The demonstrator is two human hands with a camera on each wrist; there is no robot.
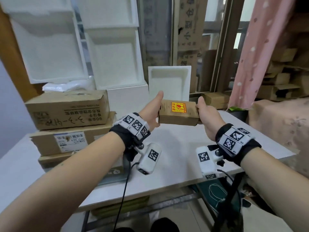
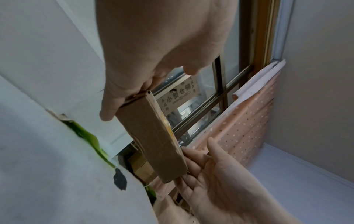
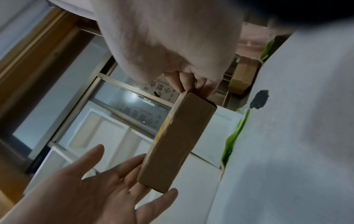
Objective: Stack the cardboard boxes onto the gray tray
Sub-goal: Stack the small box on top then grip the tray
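Where both hands [image 1: 151,114] grip, box [image 1: 177,114] — yellow-red sticker [image 1: 178,107].

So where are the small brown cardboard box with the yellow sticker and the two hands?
Small brown cardboard box [image 1: 177,114], head view, front face.
Left hand [image 1: 151,113], head view, back.
Right hand [image 1: 208,114], head view, back.

White table [image 1: 175,148], window [image 1: 217,47] (pink curtain [image 1: 254,47]).

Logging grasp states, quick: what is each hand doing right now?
Left hand: open, straight fingers pressing the left end of the small cardboard box.
Right hand: grips the box's right end.
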